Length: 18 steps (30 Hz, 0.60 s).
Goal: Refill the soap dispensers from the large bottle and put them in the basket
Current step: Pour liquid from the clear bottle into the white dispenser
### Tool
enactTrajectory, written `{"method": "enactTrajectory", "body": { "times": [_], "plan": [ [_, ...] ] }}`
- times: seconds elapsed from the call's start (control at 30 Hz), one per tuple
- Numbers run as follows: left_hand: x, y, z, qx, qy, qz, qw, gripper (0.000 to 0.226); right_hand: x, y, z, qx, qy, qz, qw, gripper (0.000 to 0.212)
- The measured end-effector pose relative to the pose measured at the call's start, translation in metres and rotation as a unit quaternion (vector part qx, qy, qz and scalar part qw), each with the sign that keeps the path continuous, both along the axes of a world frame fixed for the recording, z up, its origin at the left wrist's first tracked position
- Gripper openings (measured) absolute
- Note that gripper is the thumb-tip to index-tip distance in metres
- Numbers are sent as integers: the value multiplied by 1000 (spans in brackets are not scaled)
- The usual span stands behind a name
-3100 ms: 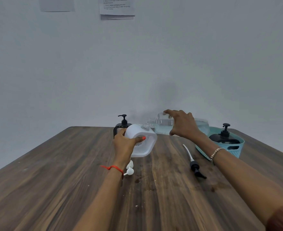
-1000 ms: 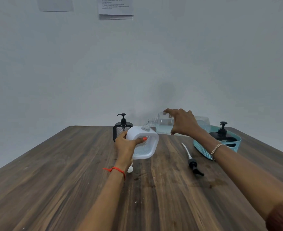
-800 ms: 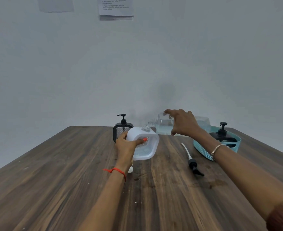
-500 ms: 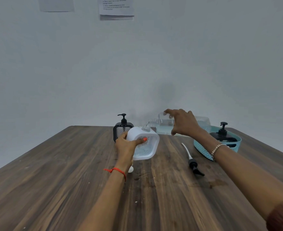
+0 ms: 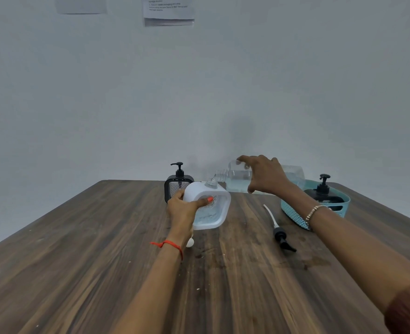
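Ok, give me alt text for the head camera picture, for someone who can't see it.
The right hand tips a large clear bottle into a white soap dispenser that the left hand holds tilted over a wooden table. A black dispenser stands in a teal basket.

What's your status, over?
Left grip holds tilted white dispenser. Right grip tips large bottle over its neck. Loose black pump lies clear of both.

The dark wood-grain tabletop [image 5: 102, 273] carries a loose black pump [image 5: 282, 238] lying flat, its white tube pointing toward the far edge. Just right of this pump sits a teal basket [image 5: 293, 213]. Well to the pump's left, near the far edge, a black dispenser [image 5: 175, 186] stands upright. Left of the pump a white pump head [image 5: 190, 242] lies partly hidden. A dark stain [image 5: 316, 262] marks the wood just nearer than the pump.
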State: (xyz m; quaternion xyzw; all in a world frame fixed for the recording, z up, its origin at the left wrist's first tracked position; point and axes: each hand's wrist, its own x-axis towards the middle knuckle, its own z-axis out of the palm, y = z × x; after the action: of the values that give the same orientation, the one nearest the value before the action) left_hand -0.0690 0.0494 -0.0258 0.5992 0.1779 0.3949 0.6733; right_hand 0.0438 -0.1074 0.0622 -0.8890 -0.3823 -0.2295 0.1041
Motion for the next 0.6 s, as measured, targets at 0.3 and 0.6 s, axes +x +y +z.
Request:
{"method": "enactTrajectory", "body": {
  "times": [0.3,0.6],
  "plan": [
    [-2,0,0,-7,-5,-9,1000,47,1,1,-2,5,5,4,1000,79],
    [0,-1,-2,-13,5,-6,1000,48,2,0,-3,2,-1,3,1000,79]
  ]
}}
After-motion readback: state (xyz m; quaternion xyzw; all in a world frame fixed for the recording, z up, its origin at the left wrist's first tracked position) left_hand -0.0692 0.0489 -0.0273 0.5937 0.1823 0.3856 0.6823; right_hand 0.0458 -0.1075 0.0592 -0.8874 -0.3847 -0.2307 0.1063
